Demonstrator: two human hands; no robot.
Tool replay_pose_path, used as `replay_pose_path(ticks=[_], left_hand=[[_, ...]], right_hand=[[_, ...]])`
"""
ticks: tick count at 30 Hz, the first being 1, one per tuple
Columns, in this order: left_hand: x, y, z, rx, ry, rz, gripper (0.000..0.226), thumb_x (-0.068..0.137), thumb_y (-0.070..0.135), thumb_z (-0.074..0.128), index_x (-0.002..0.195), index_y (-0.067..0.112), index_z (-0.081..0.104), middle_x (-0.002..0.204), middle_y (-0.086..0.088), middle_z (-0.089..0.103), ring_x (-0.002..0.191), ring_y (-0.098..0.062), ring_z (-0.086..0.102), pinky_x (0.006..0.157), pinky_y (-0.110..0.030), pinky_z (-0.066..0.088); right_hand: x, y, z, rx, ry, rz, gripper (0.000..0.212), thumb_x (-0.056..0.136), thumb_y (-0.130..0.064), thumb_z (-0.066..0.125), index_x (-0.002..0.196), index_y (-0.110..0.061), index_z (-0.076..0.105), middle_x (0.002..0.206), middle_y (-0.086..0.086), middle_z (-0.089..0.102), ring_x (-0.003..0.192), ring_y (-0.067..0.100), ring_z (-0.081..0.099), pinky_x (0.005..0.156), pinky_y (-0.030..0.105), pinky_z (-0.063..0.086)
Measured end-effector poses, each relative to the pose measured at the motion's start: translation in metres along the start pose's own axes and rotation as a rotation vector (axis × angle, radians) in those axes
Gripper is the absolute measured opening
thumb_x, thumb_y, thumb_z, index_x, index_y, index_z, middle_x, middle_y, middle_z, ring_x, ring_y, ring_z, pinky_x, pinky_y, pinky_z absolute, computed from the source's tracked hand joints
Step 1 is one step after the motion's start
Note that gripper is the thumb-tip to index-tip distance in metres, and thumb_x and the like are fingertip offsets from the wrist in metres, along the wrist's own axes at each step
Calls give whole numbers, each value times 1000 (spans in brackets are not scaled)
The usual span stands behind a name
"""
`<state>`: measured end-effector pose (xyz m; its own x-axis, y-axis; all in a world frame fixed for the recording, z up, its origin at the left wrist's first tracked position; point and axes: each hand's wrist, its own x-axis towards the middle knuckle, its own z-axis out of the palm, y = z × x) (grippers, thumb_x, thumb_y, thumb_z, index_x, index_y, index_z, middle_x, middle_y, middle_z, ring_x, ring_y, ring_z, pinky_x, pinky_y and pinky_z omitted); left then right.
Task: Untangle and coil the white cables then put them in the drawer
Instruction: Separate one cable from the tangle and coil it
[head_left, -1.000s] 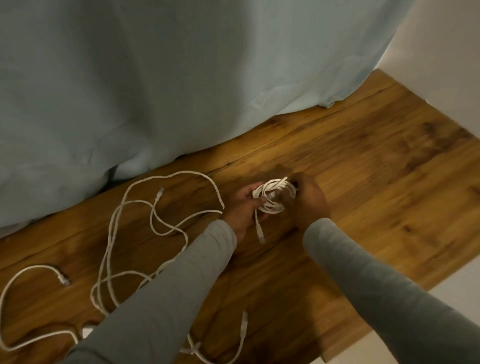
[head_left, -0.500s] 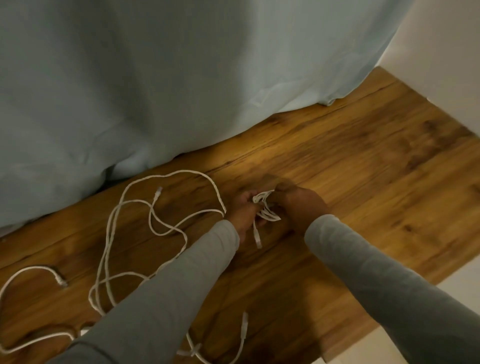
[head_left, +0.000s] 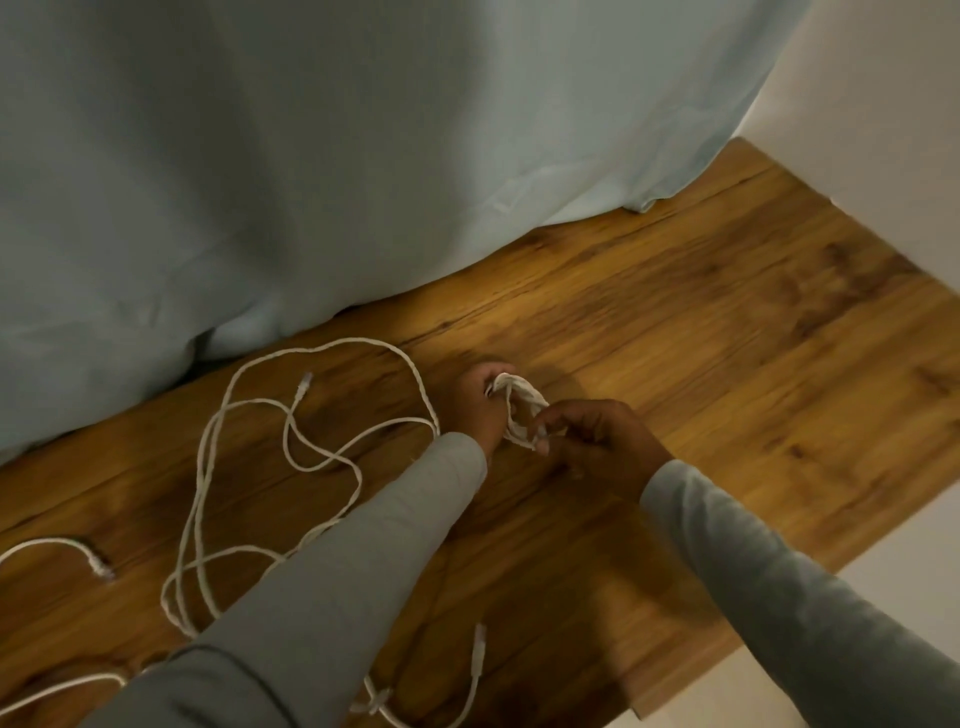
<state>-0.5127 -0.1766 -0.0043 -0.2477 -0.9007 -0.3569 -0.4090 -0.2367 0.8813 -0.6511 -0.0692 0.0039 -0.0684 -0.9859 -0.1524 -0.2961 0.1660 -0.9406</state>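
Observation:
A small coiled white cable (head_left: 522, 410) sits between both hands above the wooden table (head_left: 727, 364). My left hand (head_left: 480, 402) grips the coil's upper left side. My right hand (head_left: 597, 441) pinches its lower end with the fingertips. A long loose white cable (head_left: 249, 457) sprawls in tangled loops on the table to the left, with a connector (head_left: 304, 384) lying free. Another cable end with a plug (head_left: 98, 566) lies at the far left, and a further plug end (head_left: 478, 649) lies near the front edge. No drawer is in view.
A pale blue cloth (head_left: 363, 156) hangs over the back of the table and covers its far edge. A white wall (head_left: 883, 104) stands at the right. The table's right front edge (head_left: 779, 597) drops to a light floor.
The coil has been squeezed tighter and narrower between the hands. My right hand has slid from the coil's right side down to its lower end. The dangling plug below the coil no longer shows.

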Motion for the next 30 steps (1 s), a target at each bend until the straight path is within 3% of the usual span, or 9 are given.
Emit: replay_pose_path(ticks=[3,6,8,13,16,20,23,26,30], left_hand=[[2,-3,-1,41,-2,37,33,94,-1,53,110,20,72,106,-1,71,97,-16,67,80,-27,56],[3,-4,0,40,-5,36,32,94,-2,53,109,19,73,105,-3,71,97,-18,68,80,-27,57],[5,-4,-3,15,12,45,30,94,0,55,109,19,72,105,-2,72,98,-18,68,80,-28,58],[10,-9,-12,103,9,117,25,97,8,56,116,22,65,111,-2,70,103,-18,66,85,-30,55],[8,-14,-8,291,67,193,24,99,20,54,120,27,63,116,0,70,107,-19,65,93,-40,56],[10,-24,-9,611,106,378,36,104,29,41,135,20,59,136,-4,62,128,-25,52,109,-43,42],[9,-27,-11,703,75,428,49,105,38,27,143,20,52,146,-4,56,137,-27,45,115,-43,34],[5,-25,-16,783,26,441,49,106,40,30,149,22,43,151,-5,50,139,-30,40,114,-48,34],[1,-21,-19,832,-36,431,50,106,38,36,153,24,35,156,-5,42,143,-30,33,114,-48,34]], right_hand=[[-4,-1,0,-65,-73,63,12,86,-10,74,96,-17,75,97,-3,74,77,34,68,54,30,56],[-5,-4,-6,-231,-125,19,11,87,-16,74,94,-23,75,90,-15,73,63,7,64,58,20,54],[-5,-6,-8,-365,-93,-20,13,87,-14,73,96,-23,75,80,-24,68,64,-1,61,62,12,48],[-5,7,3,-439,93,-64,23,85,-20,62,106,-26,72,97,-6,74,84,17,70,80,36,57],[-2,11,12,-563,183,-128,27,89,-21,63,115,-21,69,117,3,71,103,24,67,89,34,54],[0,15,28,-738,235,-178,30,90,-17,61,119,-15,67,119,9,68,104,30,63,88,36,53],[1,20,36,-823,240,-206,37,91,-22,62,127,-10,62,124,13,64,112,32,61,96,42,51],[-1,17,39,-773,263,-176,43,96,-27,56,135,-10,55,136,13,57,124,28,53,106,42,46],[2,9,38,-678,254,-123,52,89,-29,51,138,-10,53,140,12,53,125,29,51,104,43,46]])
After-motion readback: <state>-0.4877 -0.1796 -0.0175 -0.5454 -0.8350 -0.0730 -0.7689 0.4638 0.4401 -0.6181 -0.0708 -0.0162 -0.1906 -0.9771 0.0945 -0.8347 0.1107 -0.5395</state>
